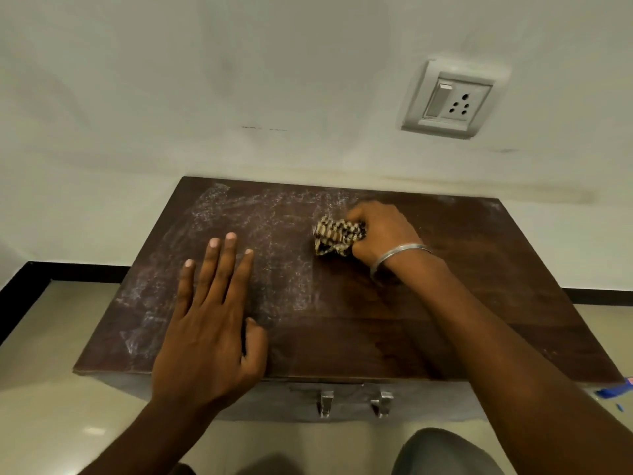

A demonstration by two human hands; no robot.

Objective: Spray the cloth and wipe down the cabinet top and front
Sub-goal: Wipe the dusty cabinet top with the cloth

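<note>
- Cabinet (376,337): low, dark brown wood; back edge set against the wall, long axis running left to right along it; front facing the person.
- Top of cabinet: whitish smeared streaks over the left and far parts; near-right part darker and plain.
- Front of cabinet: only a narrow strip in view below the near edge, with two metal handles (325,402) side by side near the middle.
- Cloth (334,240): checked, tan and dark, crumpled into a wad with no clear long axis; lying on the top right of centre, toward the far edge, bulk sticking out of the fist toward the left.
- Right hand (383,231): fingers curled tight round the cloth, pressing it onto the top; forearm reaching in from the near right.
- Bangle (397,257): plain metal, on the right wrist.
- Left hand (209,323): palm down on the near-left part of the top, fingers straight and slightly spread, pointing toward the wall, holding nothing; well apart from the cloth.
- Wall (239,80): off-white, faintly marked.
- Socket (448,99): white plate with switch, on the wall above the right side of the cabinet.
- Floor (51,406): pale glossy tile; black skirting (20,296) along the wall.
- Blue item (613,392): on the floor at the right edge, kind unclear.
- Knee (442,450): grey cloth, bottom edge.
</note>
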